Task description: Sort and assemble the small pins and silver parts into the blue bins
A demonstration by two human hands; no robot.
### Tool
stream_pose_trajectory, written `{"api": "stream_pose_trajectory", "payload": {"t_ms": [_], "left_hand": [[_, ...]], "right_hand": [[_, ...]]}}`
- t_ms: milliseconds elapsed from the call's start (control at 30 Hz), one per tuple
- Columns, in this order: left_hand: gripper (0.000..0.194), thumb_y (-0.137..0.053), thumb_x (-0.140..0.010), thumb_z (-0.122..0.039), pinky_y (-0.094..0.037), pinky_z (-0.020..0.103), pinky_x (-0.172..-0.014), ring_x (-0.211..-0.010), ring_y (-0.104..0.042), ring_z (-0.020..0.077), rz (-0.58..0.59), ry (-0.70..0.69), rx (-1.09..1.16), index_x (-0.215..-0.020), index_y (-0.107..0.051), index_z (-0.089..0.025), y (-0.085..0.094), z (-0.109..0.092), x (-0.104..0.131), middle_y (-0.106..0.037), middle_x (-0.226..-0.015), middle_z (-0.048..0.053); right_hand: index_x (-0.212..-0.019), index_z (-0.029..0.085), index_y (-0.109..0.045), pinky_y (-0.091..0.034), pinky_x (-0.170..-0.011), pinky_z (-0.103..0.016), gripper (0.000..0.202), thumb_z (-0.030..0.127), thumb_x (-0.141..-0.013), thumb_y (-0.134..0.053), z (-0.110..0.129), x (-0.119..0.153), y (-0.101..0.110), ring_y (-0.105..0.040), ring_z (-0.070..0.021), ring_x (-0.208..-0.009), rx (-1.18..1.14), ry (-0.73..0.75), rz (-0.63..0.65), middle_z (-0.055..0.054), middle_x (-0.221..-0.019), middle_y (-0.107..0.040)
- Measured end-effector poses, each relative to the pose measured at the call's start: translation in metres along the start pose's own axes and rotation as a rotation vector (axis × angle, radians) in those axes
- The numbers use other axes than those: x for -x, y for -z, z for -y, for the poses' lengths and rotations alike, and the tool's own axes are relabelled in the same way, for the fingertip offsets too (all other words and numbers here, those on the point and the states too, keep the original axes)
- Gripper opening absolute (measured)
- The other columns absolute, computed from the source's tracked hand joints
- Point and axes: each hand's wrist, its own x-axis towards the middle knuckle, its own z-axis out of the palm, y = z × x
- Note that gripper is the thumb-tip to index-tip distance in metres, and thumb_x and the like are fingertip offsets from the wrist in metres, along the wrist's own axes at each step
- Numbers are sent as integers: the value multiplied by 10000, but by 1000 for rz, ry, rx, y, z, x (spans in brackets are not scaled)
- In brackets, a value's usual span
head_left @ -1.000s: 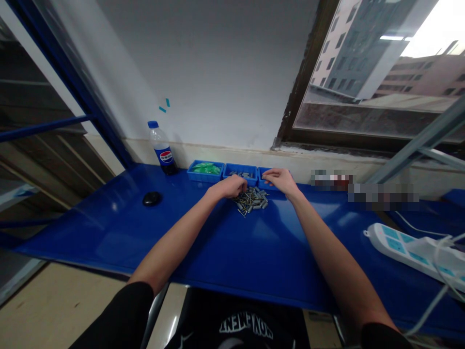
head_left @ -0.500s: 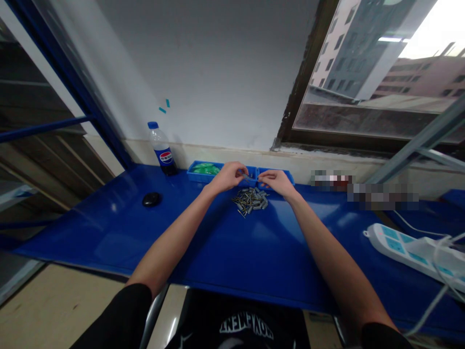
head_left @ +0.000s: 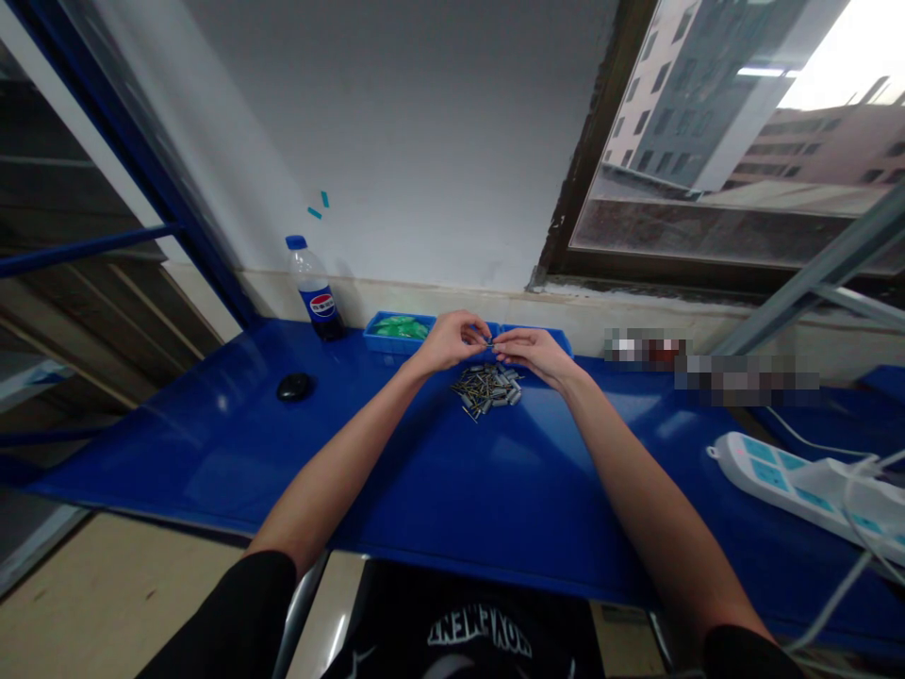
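My left hand [head_left: 453, 341] and my right hand [head_left: 535, 355] meet fingertip to fingertip above the blue bins. The left fingers pinch a small thin metal piece [head_left: 490, 345], its details too small to make out. My right fingertips close at its other end; whether they hold a separate part is hidden. Just below both hands, a pile of thin metal pins or screws and grey cylindrical pieces [head_left: 487, 389] lies on the blue table [head_left: 452, 500]. Behind the hands, two small blue bins [head_left: 555, 334] are partly covered.
Left of my hands, a blue bin [head_left: 391, 345] holds green packets [head_left: 402, 327]. A cola bottle [head_left: 316, 292] stands near the wall, with a black rounded object [head_left: 295, 387] in front. A white power strip [head_left: 784, 476] with cables lies at the right.
My hands have come together: the right hand moved left and the left hand slightly right, so their fingertips now meet at the small piece. The pile looks the same.
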Motion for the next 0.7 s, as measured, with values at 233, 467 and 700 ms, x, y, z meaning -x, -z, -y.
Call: {"api": "stream_pose_trajectory", "payload": {"t_ms": [233, 467, 700], "left_hand": [[145, -740, -757, -181, -538, 262, -744, -784, -711, 175, 232, 33, -398, -895, -746, -141, 3, 8, 3, -768, -868, 65], [201, -760, -715, -127, -496, 252, -709, -794, -689, 193, 407, 114, -638, -911, -774, -168, -1, 22, 10, -768, -876, 69], [214, -689, -703, -52, -499, 268, -696, -774, -697, 207, 408, 87, -648, -865, -769, -165, -11, 29, 12, -758, -839, 72]], "right_hand": [[-840, 149, -786, -560, -632, -247, 222, 276, -671, -851, 0, -5, 5, -692, -149, -657, 140, 29, -148, -60, -723, -763], [-864, 142, -788, -480, -527, -228, 193, 219, -690, -757, -4, -10, 25, -650, -148, -588, 350, 66, -452, -49, -646, -733], [-938, 154, -785, -480, -534, -226, 257, 239, -698, -755, -8, -11, 26, -652, -153, -589, 399, 92, -451, -30, -629, -723]]}}
